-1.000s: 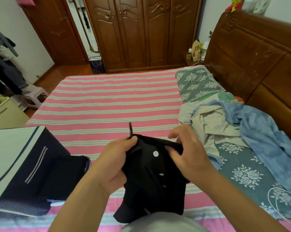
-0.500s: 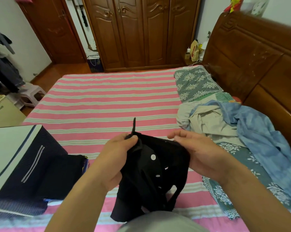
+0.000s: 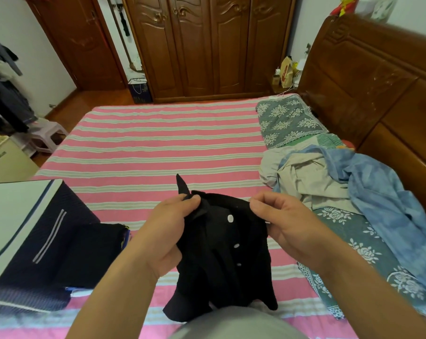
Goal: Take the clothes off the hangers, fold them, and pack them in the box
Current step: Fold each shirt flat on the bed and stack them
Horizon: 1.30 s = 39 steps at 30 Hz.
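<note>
Both hands hold up a black button-front shirt at lower centre of the frame.

The left hand [image 3: 168, 231] and right hand [image 3: 288, 226] pinch the shoulders of the black textured shirt [image 3: 221, 263]; three white buttons run down its front, and its hem hangs crumpled above the pink striped bed [image 3: 158, 152].

No legible txt anywhere. Dark label strip on cream box [image 3: 1, 155] at left edge: printed, too small/blurred to read. Red mark on paper bag [image 3: 286, 72] beside headboard: shape only, no letters made out. White buttons on black shirt [image 3: 221, 253] blank. No nos., brands or signs made out.
</note>
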Each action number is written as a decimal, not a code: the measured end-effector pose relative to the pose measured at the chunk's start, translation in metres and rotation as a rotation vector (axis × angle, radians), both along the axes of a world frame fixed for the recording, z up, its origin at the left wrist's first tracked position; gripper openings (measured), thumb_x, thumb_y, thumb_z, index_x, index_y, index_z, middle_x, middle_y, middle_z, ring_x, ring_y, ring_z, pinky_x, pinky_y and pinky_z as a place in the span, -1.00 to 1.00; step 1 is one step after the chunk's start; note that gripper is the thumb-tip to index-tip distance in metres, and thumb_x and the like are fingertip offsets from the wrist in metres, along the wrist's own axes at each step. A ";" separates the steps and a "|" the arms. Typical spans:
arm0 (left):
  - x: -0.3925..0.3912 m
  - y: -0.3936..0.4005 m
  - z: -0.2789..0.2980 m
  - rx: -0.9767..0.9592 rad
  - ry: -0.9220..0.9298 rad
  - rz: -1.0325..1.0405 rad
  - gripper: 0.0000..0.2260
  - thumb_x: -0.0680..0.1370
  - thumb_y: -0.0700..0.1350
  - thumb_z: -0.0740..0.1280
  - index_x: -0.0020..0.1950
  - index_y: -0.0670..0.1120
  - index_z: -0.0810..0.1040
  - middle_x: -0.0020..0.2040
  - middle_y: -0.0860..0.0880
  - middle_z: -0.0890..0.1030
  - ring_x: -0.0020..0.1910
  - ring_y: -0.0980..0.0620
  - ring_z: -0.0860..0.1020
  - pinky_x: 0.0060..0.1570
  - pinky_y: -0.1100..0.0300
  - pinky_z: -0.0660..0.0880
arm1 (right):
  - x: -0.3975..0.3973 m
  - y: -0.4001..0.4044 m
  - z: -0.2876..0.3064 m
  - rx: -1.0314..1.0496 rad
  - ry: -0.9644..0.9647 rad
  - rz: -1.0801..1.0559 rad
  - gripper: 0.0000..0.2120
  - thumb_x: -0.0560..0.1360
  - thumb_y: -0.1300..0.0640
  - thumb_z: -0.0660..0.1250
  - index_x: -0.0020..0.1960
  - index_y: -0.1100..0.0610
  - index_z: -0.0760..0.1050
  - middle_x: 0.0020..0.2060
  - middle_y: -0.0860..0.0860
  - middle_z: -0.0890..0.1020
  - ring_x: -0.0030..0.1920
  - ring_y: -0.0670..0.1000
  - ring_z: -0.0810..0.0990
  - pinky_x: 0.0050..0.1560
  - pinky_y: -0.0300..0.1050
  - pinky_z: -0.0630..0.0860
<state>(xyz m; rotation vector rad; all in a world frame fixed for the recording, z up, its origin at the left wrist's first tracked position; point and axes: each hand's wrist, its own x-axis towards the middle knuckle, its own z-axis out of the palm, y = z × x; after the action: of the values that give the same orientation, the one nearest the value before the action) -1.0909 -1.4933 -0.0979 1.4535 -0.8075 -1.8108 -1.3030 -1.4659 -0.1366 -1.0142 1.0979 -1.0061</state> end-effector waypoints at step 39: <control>0.012 -0.018 -0.015 -0.806 -1.059 -0.064 -0.74 0.57 -0.03 0.46 0.21 0.00 0.52 0.14 0.08 0.56 0.14 0.04 0.53 0.12 0.21 0.47 | 0.031 -0.001 -0.012 0.219 -0.137 -0.253 -0.93 0.56 0.29 0.38 -0.06 0.21 0.64 -0.24 0.08 0.64 -0.25 -0.04 0.59 -0.20 -0.18 0.56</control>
<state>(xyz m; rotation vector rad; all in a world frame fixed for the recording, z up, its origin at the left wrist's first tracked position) -1.0793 -1.5112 -0.1134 1.7114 -1.8161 -0.4422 -1.2724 -1.4666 -0.1481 -0.6317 1.2122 -1.1120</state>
